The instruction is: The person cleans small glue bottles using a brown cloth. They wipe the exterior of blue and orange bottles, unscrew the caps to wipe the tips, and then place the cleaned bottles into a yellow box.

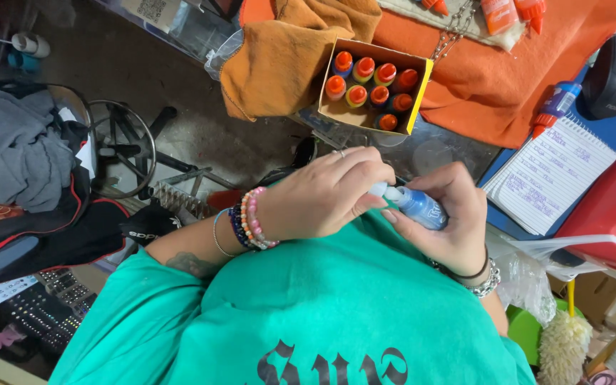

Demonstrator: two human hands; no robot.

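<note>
We see a small blue bottle (422,207) with a white tip, held over our teal shirt (322,314). Right hand (450,221) is curled shut around its body; left hand (322,196) pinches the tip with closed fingers. Yellow box (376,85) on the table: nine orange-capped bottles.

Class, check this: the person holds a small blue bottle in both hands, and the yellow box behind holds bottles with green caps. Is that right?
Not quite. In the head view the bottles in the yellow box have orange caps, not green. The left hand and right hand do hold a small blue bottle.
</note>
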